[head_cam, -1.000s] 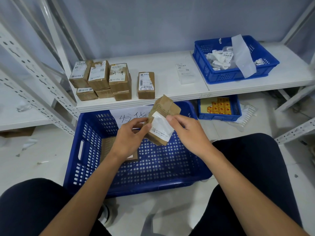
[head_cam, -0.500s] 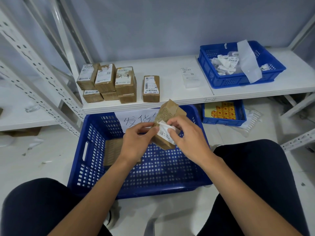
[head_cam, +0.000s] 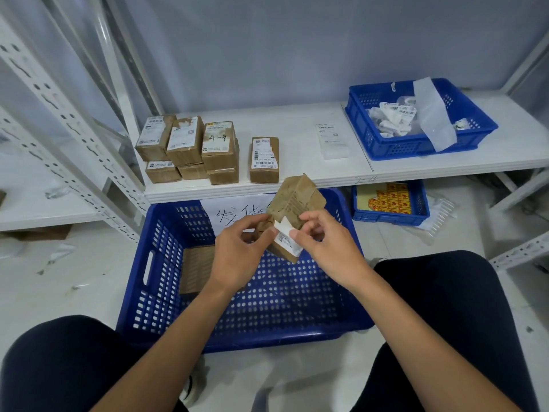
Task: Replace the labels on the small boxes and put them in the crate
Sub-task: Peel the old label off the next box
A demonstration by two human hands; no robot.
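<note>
Two grips meet above the large blue crate [head_cam: 166, 292]: the left grip [head_cam: 237, 257] holds a tilted small cardboard box [head_cam: 297, 200], and the right grip [head_cam: 326, 248] pinches its partly lifted white label [head_cam: 286, 237]. Below the left grip, flat brown cardboard [head_cam: 196, 269] lies in the crate. Beyond, a white shelf [head_cam: 297, 144] carries stacked labelled boxes [head_cam: 190, 147] to the left. Far right, a blue basket [head_cam: 416, 144] holds crumpled labels [head_cam: 392, 117].

Label [head_cam: 288, 243] print too small; sign [head_cam: 233, 215] half-hidden
</note>
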